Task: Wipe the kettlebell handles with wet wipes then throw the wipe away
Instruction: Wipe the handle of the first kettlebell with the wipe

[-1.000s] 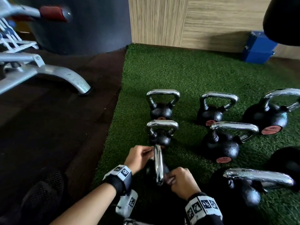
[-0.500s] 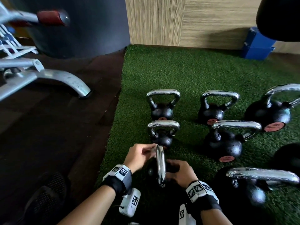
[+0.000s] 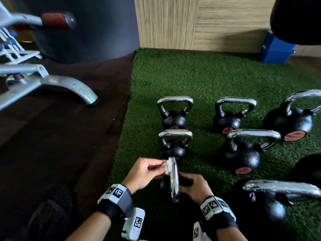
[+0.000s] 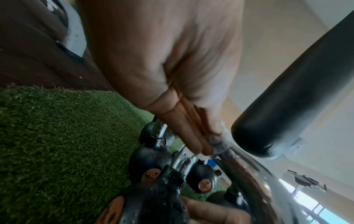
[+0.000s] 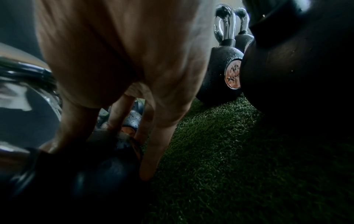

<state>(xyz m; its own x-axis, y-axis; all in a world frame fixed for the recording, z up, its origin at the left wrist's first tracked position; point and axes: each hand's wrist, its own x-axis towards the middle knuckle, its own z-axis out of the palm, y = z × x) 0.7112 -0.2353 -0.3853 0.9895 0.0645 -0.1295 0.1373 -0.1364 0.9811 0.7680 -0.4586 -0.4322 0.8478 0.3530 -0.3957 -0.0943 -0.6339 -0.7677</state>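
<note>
Green turf mat (image 3: 199, 80) on the floor carries black kettlebells (image 3: 240, 152) with chrome handles, standing upright in rows. Dark rubber floor (image 3: 60, 136) left of the turf holds a silver bench foot (image 3: 74, 89). Blue box (image 3: 276, 51) by the far wall.

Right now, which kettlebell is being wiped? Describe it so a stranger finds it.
On the green turf, take the left column of kettlebells, nearest the dark floor. It is the nearest one, the only one with its handle edge-on and hands on it: left hand pinching a wipe.

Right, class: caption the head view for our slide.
Left hand rubs a wipe on a kettlebell handle; right hand steadies it.
</note>
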